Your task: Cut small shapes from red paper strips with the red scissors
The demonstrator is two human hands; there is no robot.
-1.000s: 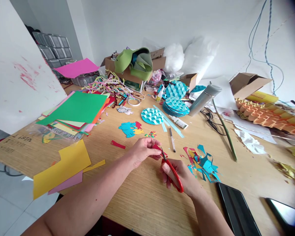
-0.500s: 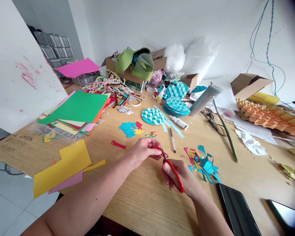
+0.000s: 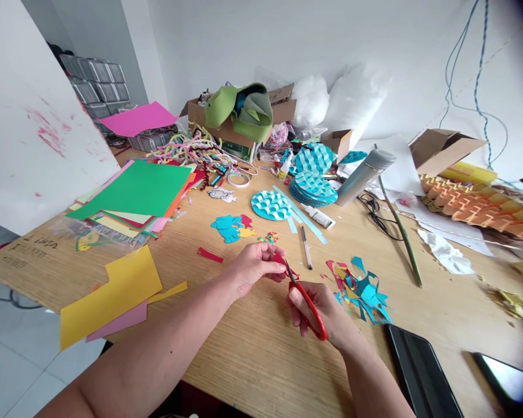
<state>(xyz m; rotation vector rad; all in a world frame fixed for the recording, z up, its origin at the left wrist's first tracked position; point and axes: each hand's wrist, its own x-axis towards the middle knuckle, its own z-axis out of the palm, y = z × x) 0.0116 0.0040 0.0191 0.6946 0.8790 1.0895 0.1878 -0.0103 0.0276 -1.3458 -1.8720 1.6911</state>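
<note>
Right grip on scissors, left grip on red paper, 2 phones

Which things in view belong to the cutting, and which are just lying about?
In the job: red-handled scissors in right hand; red paper in left hand; probably blue cut-out, paper scraps.

Apparently lying about: black phone; grey cylinder; crumpled tissue.

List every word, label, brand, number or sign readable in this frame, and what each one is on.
No text reads with certainty.
Dark handwriting on the left end of the table: several rows, too faint and skewed to quote.
White bottle lying beside the pale blue strips: greenish print, too small to read.
Small bottle with a yellow label, farther back: too small to read.
</note>
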